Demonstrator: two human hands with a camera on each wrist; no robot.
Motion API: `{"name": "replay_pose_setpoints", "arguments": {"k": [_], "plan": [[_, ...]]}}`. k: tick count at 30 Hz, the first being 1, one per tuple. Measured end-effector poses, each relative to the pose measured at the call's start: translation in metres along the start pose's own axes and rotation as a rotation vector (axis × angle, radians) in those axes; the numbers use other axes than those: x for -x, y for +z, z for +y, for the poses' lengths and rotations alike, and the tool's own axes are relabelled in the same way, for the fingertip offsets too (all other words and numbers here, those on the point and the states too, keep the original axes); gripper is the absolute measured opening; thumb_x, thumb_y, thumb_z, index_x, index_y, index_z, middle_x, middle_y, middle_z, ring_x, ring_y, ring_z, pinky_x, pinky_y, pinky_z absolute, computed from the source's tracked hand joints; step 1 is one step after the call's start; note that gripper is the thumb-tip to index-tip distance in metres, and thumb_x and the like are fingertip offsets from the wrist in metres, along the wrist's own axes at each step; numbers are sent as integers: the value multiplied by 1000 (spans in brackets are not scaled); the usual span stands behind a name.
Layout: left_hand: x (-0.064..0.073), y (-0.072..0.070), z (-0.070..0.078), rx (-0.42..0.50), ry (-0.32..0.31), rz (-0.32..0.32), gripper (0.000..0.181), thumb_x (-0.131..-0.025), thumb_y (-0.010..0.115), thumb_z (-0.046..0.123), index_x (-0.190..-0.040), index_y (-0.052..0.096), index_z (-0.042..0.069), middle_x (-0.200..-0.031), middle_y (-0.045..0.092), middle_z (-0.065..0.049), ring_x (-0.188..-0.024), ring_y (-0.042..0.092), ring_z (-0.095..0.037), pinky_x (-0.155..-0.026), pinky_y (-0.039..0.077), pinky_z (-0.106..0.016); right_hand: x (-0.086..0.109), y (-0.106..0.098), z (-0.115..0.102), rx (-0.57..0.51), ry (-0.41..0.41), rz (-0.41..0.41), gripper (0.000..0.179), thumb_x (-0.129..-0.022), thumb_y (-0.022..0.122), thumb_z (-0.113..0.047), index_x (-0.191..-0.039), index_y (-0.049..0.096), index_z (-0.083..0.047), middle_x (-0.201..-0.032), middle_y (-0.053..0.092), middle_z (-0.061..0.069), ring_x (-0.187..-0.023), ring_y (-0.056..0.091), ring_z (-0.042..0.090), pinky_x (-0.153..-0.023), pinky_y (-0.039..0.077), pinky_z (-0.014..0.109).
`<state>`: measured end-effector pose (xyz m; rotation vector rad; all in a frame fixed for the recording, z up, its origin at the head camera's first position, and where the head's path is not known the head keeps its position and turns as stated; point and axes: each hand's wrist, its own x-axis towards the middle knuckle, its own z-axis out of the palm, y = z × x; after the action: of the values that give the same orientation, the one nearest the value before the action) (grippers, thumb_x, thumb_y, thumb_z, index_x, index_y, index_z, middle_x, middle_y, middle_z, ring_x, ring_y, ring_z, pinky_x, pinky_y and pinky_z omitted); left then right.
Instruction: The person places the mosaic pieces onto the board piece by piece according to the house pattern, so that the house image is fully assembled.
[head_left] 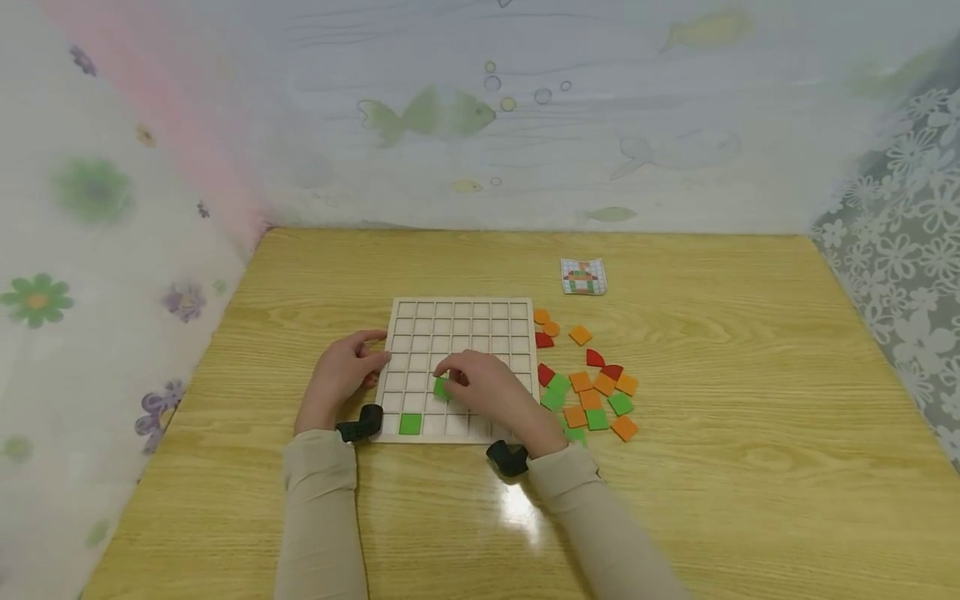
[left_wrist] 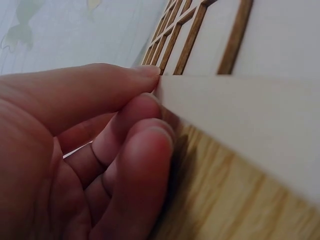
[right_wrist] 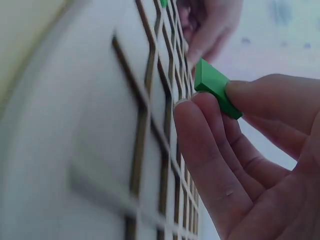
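One green square [head_left: 410,424] sits snug in the board [head_left: 461,343], bottom row, second cell from the left, and it's the only one we can see seated. Now look at the right hand [head_left: 483,387]: its grip pinches a second green tile [right_wrist: 216,86], tilted and held up over the lower middle of the grid, not laid in a cell. Across the way, the left hand [head_left: 341,371] has its grip on the board's left edge.

By our reckoning it's early going! Every other cell we can make out is bare, though we can't tell what lies under the right hand. Plenty waits on the surface [head_left: 750,417] just right of the board: orange squares [head_left: 591,400], loose green squares [head_left: 597,419], red wedges [head_left: 595,357] and orange discs [head_left: 542,317]. Beyond them lies a card [head_left: 583,277] with a gridded, coloured figure, far fuller than what our board shows.
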<state>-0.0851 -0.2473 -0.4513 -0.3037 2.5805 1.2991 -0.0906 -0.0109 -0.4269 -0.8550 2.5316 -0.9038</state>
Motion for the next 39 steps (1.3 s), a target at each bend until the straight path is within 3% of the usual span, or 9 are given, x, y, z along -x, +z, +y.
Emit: {"name": "replay_pose_setpoints", "arguments": {"k": [14,20,27,39], "plan": [[-1,0,0,-21,31,10,44,-86,59,31,-127,49,17,-64,53,-6,-53,51,-19,-57,39,-28,-16,26,-20,20,-17,-8,18,-86,55,-15,-100,65,-19,-73,55,-12,-66,49,5,-60,41,19],[0,-1,-1,-24,22,13,43,-86,59,31,-126,50,18,-65,53,-6,-53,52,-19,-57,41,-28,-18,31,-28,117,5,43,7,-84,61,-18,-89,67,-19,-78,57,-11,-69,50,4,-61,42,18],[-1,-2,0,-15,24,9,44,-86,60,32,-126,50,18,-66,54,-7,-53,52,-19,-56,41,-28,-17,34,-35,246,23,72,7,-84,62,-21,-78,63,-20,-79,46,-6,-64,45,6,-54,40,18],[0,-1,-1,-3,16,10,43,-85,60,31,-125,51,18,-67,52,-7,-53,53,-19,-55,42,-27,-13,24,-30,139,-4,21,13,-87,56,-24,-93,66,-19,-79,52,-9,-67,47,5,-58,41,19]]}}
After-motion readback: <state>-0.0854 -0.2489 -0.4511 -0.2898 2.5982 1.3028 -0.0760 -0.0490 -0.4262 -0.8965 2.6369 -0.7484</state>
